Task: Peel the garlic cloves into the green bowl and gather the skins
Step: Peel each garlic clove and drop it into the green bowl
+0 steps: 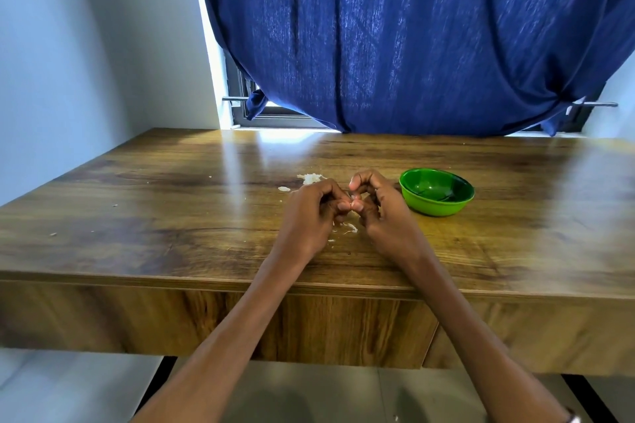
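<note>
Reaching forward over the table (171, 216), the left hand (309, 216) and right hand (381, 213) meet fingertip to fingertip, fingers curled, pinching a small pale garlic clove (351, 205) between them. Skins (348, 228) lie beneath; the green bowl (436, 196) sits just right of the right hand.

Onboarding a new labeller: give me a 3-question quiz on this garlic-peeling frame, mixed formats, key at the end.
1. True or false: the green bowl sits to the right of both hands.
2. Multiple choice: the loose garlic skins lie A) in the bowl, B) on the table, C) on the floor.
3. Short answer: what do the left hand and right hand do together?

Key
1. True
2. B
3. Their fingertips pinch a small garlic clove between them above the table.
</note>
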The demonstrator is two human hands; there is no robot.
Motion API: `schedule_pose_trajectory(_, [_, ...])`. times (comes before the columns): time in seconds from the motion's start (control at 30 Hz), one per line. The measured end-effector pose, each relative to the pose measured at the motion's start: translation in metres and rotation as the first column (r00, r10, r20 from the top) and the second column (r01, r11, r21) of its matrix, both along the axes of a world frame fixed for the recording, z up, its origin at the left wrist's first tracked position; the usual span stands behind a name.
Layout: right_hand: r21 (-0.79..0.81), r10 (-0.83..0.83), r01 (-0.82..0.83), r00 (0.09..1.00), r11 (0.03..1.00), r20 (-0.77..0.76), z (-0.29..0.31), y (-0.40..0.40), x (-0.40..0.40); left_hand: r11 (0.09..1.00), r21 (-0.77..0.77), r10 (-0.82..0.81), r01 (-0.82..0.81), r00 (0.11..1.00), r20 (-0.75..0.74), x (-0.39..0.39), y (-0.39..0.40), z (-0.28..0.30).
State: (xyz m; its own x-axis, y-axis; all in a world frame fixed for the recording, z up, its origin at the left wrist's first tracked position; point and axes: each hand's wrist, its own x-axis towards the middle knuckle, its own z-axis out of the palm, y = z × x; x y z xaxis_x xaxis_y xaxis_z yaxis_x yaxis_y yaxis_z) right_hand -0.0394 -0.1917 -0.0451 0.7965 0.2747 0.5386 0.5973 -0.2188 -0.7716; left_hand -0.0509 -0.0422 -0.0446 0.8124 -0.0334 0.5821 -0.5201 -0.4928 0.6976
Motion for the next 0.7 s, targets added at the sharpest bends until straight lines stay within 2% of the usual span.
schedule_pose_trajectory(0.17, [0.060,0.050,-0.049,0.999,0.997,-0.012,0.004,0.003,-0.006,0.999,-0.044,-0.022,0.020,0.999,-0.032,0.000,0.000,-0.001])
schedule_pose_trajectory(0.27, [0.045,-0.022,0.020,0.999,0.999,0.029,0.005,0.005,-0.007,0.996,-0.086,-0.030,0.028,0.999,-0.024,0.000,-0.001,0.000])
schedule_pose_trajectory(0.43, [0.117,-0.178,0.162,0.975,0.980,0.137,0.005,0.004,-0.007,0.993,-0.121,0.017,-0.007,0.996,0.088,-0.002,-0.002,0.000])
schedule_pose_trajectory(0.57, [0.172,-0.172,0.156,0.981,0.973,0.087,0.009,0.003,-0.013,0.992,-0.125,0.028,-0.008,0.986,0.164,-0.004,-0.002,0.000])
schedule_pose_trajectory(0.7, [0.170,-0.191,0.172,0.976,0.970,0.108,0.011,0.003,-0.016,0.991,-0.133,0.028,-0.003,0.982,0.184,-0.006,-0.002,0.000])
